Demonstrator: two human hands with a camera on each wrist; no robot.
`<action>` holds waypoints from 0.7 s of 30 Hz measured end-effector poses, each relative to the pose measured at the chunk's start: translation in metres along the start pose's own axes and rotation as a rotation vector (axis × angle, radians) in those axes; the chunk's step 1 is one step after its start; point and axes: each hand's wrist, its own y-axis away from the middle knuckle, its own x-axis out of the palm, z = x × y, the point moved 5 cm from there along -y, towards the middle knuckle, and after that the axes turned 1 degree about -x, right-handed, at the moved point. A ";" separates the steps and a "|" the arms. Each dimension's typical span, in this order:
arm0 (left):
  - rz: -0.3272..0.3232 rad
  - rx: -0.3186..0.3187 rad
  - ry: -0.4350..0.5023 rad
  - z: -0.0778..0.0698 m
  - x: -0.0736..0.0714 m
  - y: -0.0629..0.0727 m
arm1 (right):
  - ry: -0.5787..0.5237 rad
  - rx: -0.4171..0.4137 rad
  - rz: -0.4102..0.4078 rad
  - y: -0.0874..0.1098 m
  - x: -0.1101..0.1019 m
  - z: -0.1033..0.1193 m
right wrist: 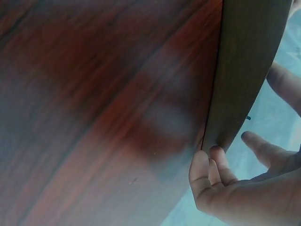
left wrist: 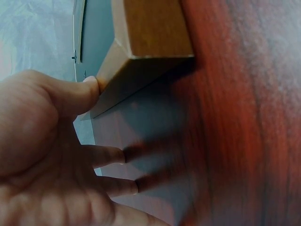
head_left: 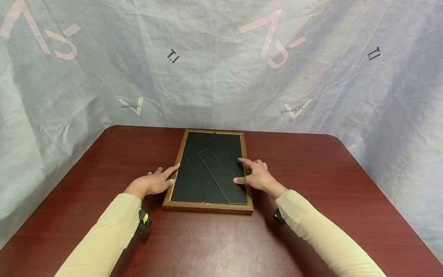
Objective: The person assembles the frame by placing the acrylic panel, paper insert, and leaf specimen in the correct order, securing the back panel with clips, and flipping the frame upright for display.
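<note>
Saw cream sleeves (head_left: 100, 238) nearest in the head view, then the left hand (head_left: 154, 182) relaxed against the left edge of a picture frame (head_left: 208, 207), laid back side up on a red table (head_left: 311, 173), and the right hand (head_left: 259, 177) straddling the right edge. Left wrist view: saw a thumb (left wrist: 70, 96) touching the frame, spread fingers (left wrist: 106, 155) over the table. Right wrist view: saw bent fingers (right wrist: 200, 169) beside the frame; could not tell whether gripping.

The head view faces forward and down, from above the near end of the picture frame (head_left: 209, 169); both wrist views, low and close, share its wooden rim (head_left: 208, 208).
</note>
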 end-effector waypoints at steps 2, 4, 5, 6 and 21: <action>-0.001 -0.004 0.003 0.000 0.000 0.000 | 0.014 0.009 0.007 -0.001 0.000 -0.001; -0.001 -0.001 0.006 0.001 0.000 0.000 | 0.019 0.023 0.011 -0.002 0.001 -0.002; 0.000 0.002 0.009 0.001 0.000 0.000 | 0.020 0.028 0.012 -0.002 0.001 -0.003; 0.001 0.005 0.013 0.001 0.000 -0.001 | 0.019 0.034 0.013 -0.003 0.001 -0.003; 0.002 -0.011 -0.005 0.000 0.000 0.000 | 0.018 0.055 0.018 -0.003 0.002 -0.005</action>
